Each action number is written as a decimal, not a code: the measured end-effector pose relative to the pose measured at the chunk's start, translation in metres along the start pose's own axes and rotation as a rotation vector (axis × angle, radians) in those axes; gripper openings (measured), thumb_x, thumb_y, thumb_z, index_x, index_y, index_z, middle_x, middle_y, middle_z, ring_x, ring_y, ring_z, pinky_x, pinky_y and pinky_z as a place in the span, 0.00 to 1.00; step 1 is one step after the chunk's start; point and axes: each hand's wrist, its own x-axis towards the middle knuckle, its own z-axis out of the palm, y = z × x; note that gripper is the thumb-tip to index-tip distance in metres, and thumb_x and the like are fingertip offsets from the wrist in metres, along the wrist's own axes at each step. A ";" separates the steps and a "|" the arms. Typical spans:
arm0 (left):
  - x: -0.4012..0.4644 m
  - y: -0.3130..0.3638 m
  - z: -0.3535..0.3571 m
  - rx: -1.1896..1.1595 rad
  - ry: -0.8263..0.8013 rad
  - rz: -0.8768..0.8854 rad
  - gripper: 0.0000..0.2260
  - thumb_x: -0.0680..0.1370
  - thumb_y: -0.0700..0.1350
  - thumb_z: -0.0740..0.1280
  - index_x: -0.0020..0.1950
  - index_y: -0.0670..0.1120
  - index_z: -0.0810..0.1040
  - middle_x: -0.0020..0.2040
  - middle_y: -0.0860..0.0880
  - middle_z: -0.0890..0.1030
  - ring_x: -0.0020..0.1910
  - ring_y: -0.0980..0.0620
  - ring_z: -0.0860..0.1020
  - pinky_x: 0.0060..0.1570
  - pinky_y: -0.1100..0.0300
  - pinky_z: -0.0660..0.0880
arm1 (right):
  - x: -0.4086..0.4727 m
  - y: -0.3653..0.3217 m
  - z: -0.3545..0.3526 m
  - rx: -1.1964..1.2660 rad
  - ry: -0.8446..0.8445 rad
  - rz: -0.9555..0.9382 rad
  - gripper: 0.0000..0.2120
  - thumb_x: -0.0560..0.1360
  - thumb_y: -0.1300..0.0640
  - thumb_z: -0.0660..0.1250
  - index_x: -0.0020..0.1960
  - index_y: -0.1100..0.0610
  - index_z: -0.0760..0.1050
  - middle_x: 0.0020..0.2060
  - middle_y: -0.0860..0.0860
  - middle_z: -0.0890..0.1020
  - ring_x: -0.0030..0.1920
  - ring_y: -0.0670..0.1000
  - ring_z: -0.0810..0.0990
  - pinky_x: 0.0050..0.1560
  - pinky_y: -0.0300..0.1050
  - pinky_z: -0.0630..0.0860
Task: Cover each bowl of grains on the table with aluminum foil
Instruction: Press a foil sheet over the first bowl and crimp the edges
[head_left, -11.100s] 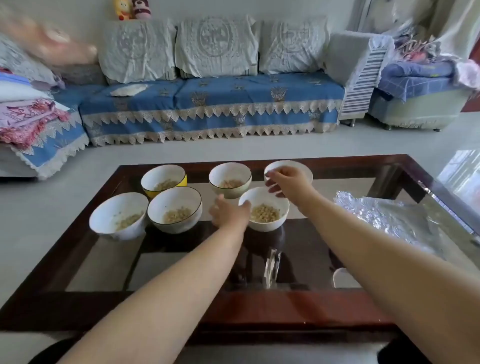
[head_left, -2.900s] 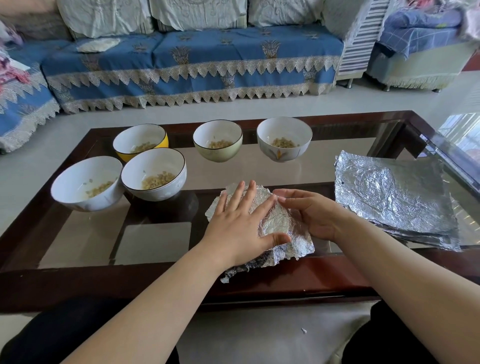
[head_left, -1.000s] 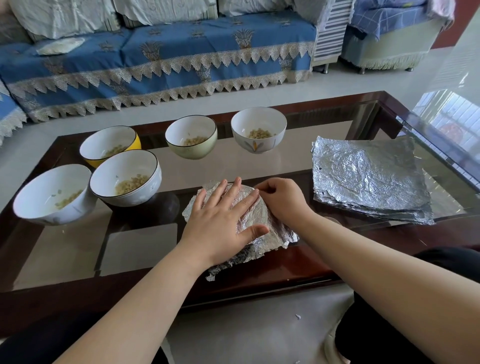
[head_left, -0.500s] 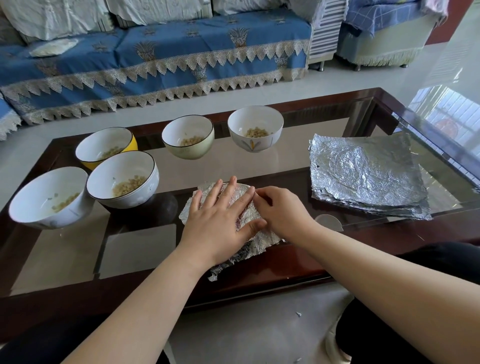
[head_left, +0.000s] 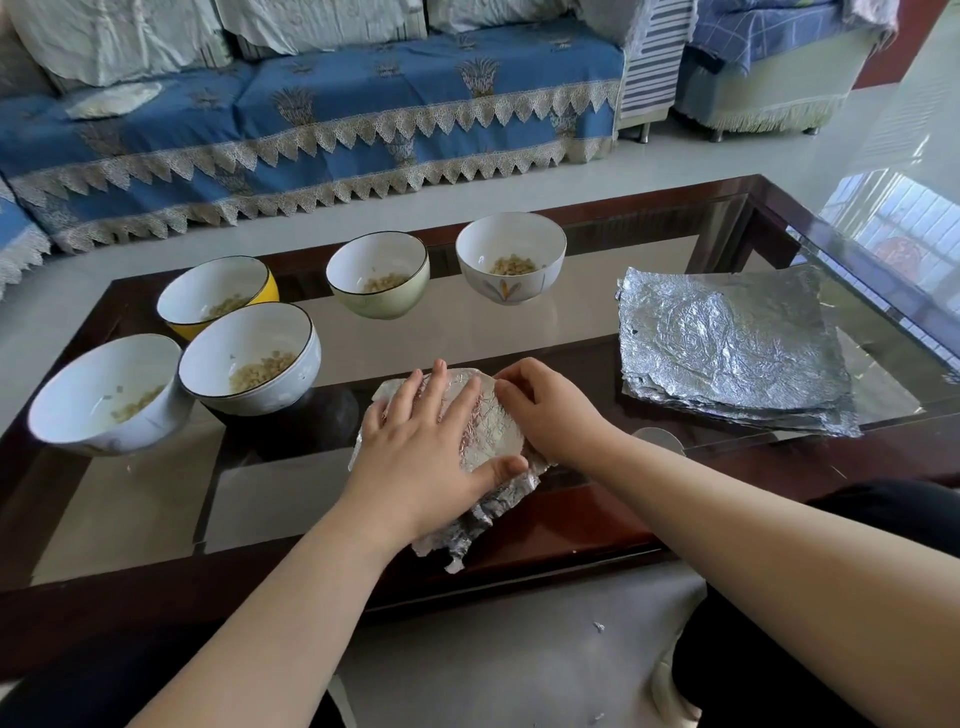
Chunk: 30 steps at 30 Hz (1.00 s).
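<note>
A bowl wrapped in crumpled aluminum foil (head_left: 485, 431) sits near the table's front edge. My left hand (head_left: 421, 452) lies flat on top of the foil, fingers straight. My right hand (head_left: 545, 405) curls round the foil at the bowl's right rim, pressing it in. Several uncovered bowls of grains stand behind: a white bowl (head_left: 104, 395) far left, a dark-rimmed white bowl (head_left: 249, 358), a yellow bowl (head_left: 215, 293), a pale green bowl (head_left: 379, 273) and a white flowered bowl (head_left: 511, 257). A stack of foil sheets (head_left: 727, 348) lies at the right.
The glass-topped table (head_left: 571, 322) has a dark wood frame. A blue sofa (head_left: 311, 114) with lace trim stands beyond it, and a covered seat (head_left: 769, 73) at the back right. Small foil scraps lie on the floor below.
Over the last second my right hand has shifted slightly along the foil's right rim, while my left hand has stayed flat on top. Earlier, the bowl stood uncovered among the others.
</note>
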 end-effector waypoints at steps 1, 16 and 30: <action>-0.002 -0.004 -0.001 0.009 -0.005 0.019 0.50 0.60 0.81 0.33 0.79 0.60 0.38 0.81 0.51 0.37 0.79 0.49 0.39 0.76 0.43 0.44 | -0.001 0.001 0.001 0.006 0.000 -0.014 0.11 0.81 0.51 0.60 0.57 0.54 0.75 0.44 0.46 0.79 0.45 0.48 0.77 0.45 0.43 0.70; -0.006 -0.010 0.001 -0.023 0.007 0.060 0.56 0.55 0.84 0.31 0.80 0.60 0.40 0.81 0.51 0.36 0.79 0.47 0.36 0.77 0.44 0.41 | 0.006 0.022 -0.022 0.480 -0.367 0.210 0.16 0.79 0.48 0.65 0.65 0.51 0.74 0.48 0.50 0.83 0.44 0.48 0.83 0.44 0.41 0.79; -0.005 -0.010 0.003 -0.011 0.020 0.050 0.55 0.56 0.83 0.31 0.80 0.60 0.41 0.81 0.51 0.38 0.79 0.47 0.38 0.77 0.43 0.43 | 0.009 0.023 -0.025 0.638 -0.436 0.251 0.07 0.80 0.58 0.63 0.45 0.58 0.74 0.30 0.50 0.76 0.26 0.44 0.71 0.28 0.36 0.68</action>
